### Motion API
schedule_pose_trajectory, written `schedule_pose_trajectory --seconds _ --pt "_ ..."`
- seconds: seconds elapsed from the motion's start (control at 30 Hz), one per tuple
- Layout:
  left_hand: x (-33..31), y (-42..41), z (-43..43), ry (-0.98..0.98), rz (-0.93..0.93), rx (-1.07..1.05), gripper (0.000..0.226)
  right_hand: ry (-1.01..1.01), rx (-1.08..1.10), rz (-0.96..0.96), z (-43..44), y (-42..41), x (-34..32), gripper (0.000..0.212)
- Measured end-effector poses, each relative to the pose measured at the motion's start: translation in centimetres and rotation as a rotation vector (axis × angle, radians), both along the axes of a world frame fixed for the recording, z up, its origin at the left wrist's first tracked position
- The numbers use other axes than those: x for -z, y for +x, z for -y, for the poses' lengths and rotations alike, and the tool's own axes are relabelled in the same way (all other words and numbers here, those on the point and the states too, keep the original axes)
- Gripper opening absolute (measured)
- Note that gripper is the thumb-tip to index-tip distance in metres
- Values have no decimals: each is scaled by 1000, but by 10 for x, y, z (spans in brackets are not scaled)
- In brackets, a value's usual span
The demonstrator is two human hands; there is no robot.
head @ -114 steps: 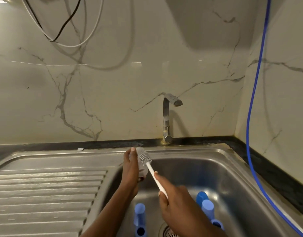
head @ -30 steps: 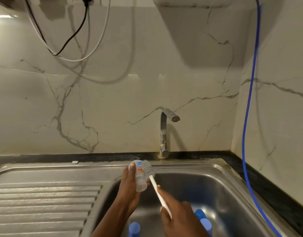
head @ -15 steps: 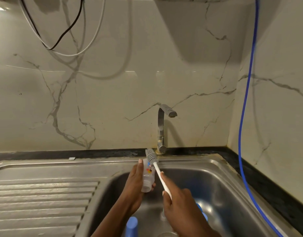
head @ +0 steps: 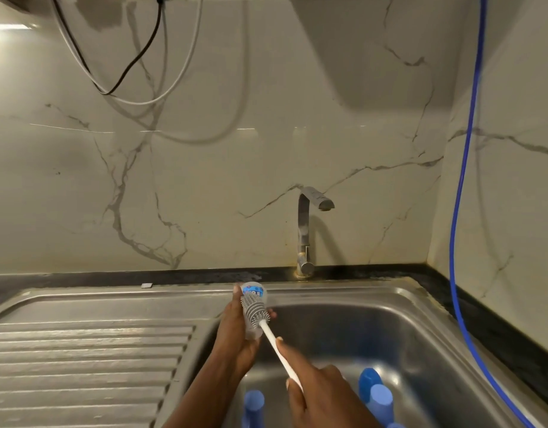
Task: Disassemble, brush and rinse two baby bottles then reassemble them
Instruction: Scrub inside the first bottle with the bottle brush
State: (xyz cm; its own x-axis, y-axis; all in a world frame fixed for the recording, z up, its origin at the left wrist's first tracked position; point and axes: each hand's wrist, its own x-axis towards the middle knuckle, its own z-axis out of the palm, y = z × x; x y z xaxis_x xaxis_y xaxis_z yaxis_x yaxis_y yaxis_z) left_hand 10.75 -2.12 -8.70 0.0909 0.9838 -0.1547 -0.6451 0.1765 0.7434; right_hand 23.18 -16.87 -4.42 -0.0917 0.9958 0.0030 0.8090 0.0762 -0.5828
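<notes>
Marble-look wall being crossed by blue hose [head: 461,180]; faucet [head: 305,230] being carried at back rim of steel sink [head: 343,290]. Over basin's back-left corner, clear bottle [head: 256,290] being gripped by left hand [head: 235,332], fingers curled round it. Brush [head: 255,312] being held by right hand [head: 322,396], fingers closed on white handle, grey head lying against bottle; inside or outside cannot be told. Blue parts [head: 379,400] being held in basin.
</notes>
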Motion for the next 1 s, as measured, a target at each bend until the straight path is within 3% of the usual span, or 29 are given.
schedule_pose_trajectory --seconds 0.23,0.5,0.73,0.83,1.0 --pt "-2 31 16 62 -216 91 45 155 141 -14 -13 13 -1 59" --pt "-7 26 18 70 -61 443 64 180 231 6 -21 26 1 55" --pt "7 -4 -11 -19 151 108 64 58 31 57 6 6 -5 55" --pt "13 -10 -15 -23 122 9 59 -3 -15 57 1 -1 -2 54" --pt "5 13 -6 69 -6 54 73 71 49 72 -9 5 -3 65"
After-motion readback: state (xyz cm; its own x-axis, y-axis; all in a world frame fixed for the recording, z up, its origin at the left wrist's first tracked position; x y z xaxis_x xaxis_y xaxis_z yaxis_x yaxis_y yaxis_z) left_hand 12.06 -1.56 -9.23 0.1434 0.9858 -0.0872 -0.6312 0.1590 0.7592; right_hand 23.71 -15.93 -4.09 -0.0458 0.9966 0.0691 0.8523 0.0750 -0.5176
